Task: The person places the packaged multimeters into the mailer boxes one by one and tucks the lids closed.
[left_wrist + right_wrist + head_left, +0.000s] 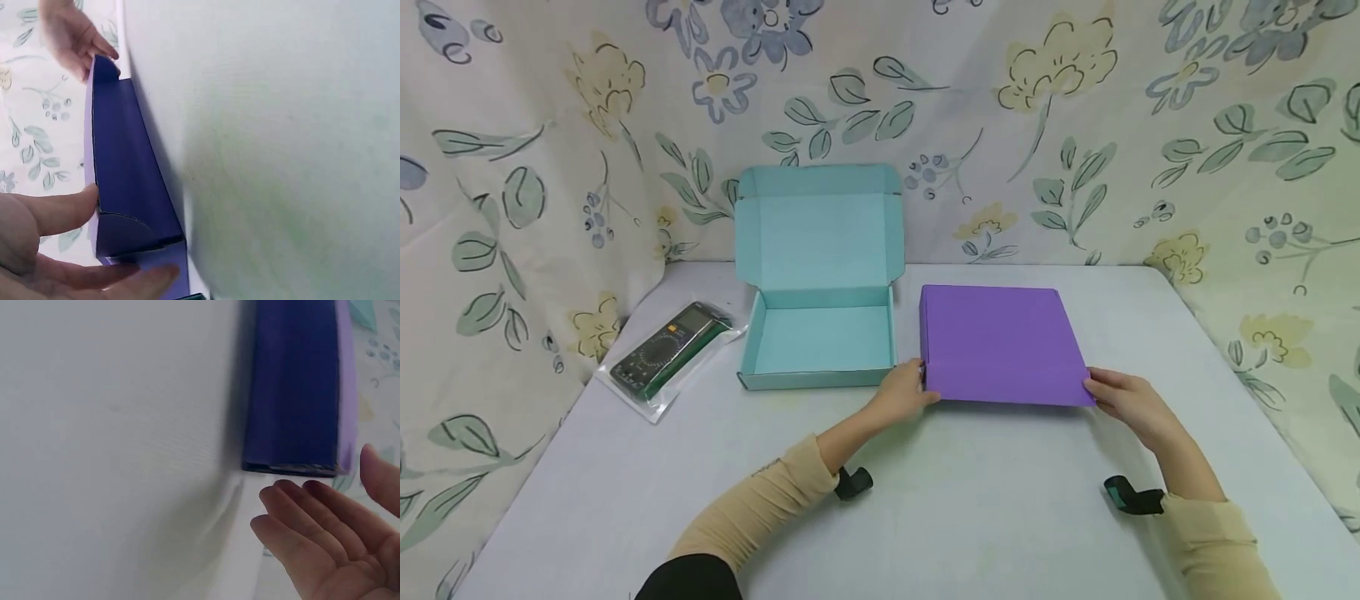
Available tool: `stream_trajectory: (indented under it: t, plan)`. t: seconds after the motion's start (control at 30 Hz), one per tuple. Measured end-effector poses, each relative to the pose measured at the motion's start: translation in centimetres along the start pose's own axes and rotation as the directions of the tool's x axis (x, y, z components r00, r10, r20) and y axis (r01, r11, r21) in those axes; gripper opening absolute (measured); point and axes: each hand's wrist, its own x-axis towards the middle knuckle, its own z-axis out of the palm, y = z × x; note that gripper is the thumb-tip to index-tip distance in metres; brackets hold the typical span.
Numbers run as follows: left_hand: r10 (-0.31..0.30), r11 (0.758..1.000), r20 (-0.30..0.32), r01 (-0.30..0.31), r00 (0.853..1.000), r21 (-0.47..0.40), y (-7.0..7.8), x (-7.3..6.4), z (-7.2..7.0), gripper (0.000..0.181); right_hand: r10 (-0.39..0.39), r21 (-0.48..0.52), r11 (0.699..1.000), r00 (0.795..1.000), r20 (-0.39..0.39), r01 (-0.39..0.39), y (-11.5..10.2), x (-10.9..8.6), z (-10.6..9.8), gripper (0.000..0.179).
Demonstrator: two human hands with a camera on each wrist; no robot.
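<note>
A purple cardboard box (1000, 342) lies right of centre, its lid lowered and the lid's front edge jutting over the front wall. Rounded tabs at the lid's ends show in the left wrist view. My left hand (904, 392) grips the front left corner, thumb at the lid's edge and fingers against the side wall (153, 275). At the front right corner is my right hand (1131, 404); in the right wrist view its fingers (306, 519) are extended beside the box end, palm visible. Whether they touch the box is hard to tell.
An open turquoise box (820, 379) stands left of the purple one, lid upright. Farther left lies a multimeter (670, 346) in a clear plastic bag. All sit on a white table (985, 517), with a flowered curtain (970, 125) behind and at the sides.
</note>
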Motion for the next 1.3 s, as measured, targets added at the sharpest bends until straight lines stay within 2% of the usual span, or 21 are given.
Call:
stream_trajectory:
  t: [0.07,0.1,0.13,0.2,0.23,0.27,0.33,0.4,0.43,0.5,0.57,0.7,0.87,1.0,1.2,1.3]
  plan:
    - [0.047,0.995,-0.019,-0.045,0.999,0.085,0.3,-0.2,0.2,0.062,-0.012,-0.024,1.000,1.000,0.001,0.012,0.0,0.2,-0.5,0.064]
    - [0.071,0.993,-0.025,-0.069,0.997,0.095,0.3,-0.2,0.2,0.064,-0.022,-0.003,1.000,1.000,-0.001,0.022,0.0,0.3,-0.7,0.066]
    - [0.081,0.994,-0.027,-0.079,0.996,0.074,0.4,-0.1,0.2,0.065,-0.032,0.031,0.999,0.999,-0.003,0.032,0.0,0.5,-0.8,0.068]
    - [0.086,0.996,-0.031,-0.087,0.996,-0.030,0.4,0.2,0.1,0.071,-0.053,0.165,0.985,0.999,-0.013,0.054,-0.1,0.7,-1.0,0.071]
    - [0.071,0.992,-0.031,-0.074,0.997,-0.097,0.4,0.6,0.0,0.075,-0.070,0.255,0.964,0.997,-0.015,0.071,-0.1,0.9,-1.0,0.073]
    - [0.051,0.984,-0.031,-0.055,0.998,-0.168,0.4,0.9,-0.1,0.079,-0.088,0.358,0.930,0.996,-0.012,0.086,0.1,1.1,-1.1,0.074]
    - [-0.014,0.953,-0.029,0.004,0.999,-0.302,0.3,1.7,-0.1,0.085,-0.116,0.531,0.841,0.993,0.001,0.098,0.4,1.4,-1.0,0.075]
    - [-0.067,0.915,-0.027,0.051,0.997,-0.399,0.2,2.4,-0.2,0.090,-0.127,0.642,0.762,0.992,0.024,0.082,0.8,1.7,-0.8,0.076]
    - [-0.091,0.898,-0.023,0.072,0.996,-0.434,0.1,2.7,-0.2,0.091,-0.130,0.669,0.740,0.991,0.036,0.073,1.0,1.8,-0.7,0.075]
    - [-0.117,0.871,-0.012,0.097,0.993,-0.482,0.0,3.1,-0.2,0.094,-0.132,0.690,0.722,0.990,0.057,0.057,1.4,2.0,-0.5,0.075]
    - [-0.125,0.854,-0.009,0.103,0.992,-0.510,0.0,3.4,-0.1,0.094,-0.131,0.692,0.720,0.989,0.070,0.047,1.6,2.2,-0.4,0.075]
    - [-0.120,0.846,-0.021,0.091,0.993,-0.525,0.1,3.5,0.0,0.092,-0.127,0.672,0.740,0.988,0.092,0.032,1.7,2.6,-0.2,0.075]
    - [-0.111,0.846,-0.035,0.076,0.993,-0.528,0.2,3.3,0.5,0.087,-0.121,0.603,0.797,0.988,0.097,0.038,1.4,2.9,-0.1,0.077]
    - [-0.116,0.858,-0.051,0.074,0.992,-0.508,0.1,3.3,1.0,0.085,-0.101,0.562,0.826,0.991,0.085,0.036,1.3,3.0,0.0,0.081]
    - [-0.135,0.880,-0.091,0.078,0.987,-0.469,0.2,3.3,1.5,0.082,-0.076,0.555,0.832,0.993,0.086,0.016,1.4,3.2,0.2,0.083]
    - [-0.147,0.877,-0.101,0.083,0.984,-0.474,0.3,3.2,1.5,0.080,-0.065,0.567,0.824,0.994,0.093,0.000,1.5,3.4,0.1,0.084]
